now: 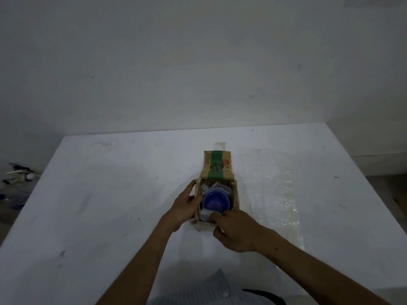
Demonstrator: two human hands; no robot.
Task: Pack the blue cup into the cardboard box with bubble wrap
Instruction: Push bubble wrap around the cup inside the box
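Note:
The blue cup (216, 200) sits inside the small cardboard box (236, 195) in the middle of the white table, its round mouth facing up. Clear bubble wrap (218, 186) is tucked around the cup inside the box. The box's far flap (217, 165), with a green band, lies open and flat. My left hand (184, 206) grips the box's left wall, thumb over the rim. My right hand (233, 230) rests at the near edge, fingertips pressing on the wrap next to the cup.
A large sheet of clear bubble wrap (272, 190) lies flat on the white table (110, 205) just right of the box. Off the table's left edge, some small items (18, 175) lie on the floor. A pale wall stands behind.

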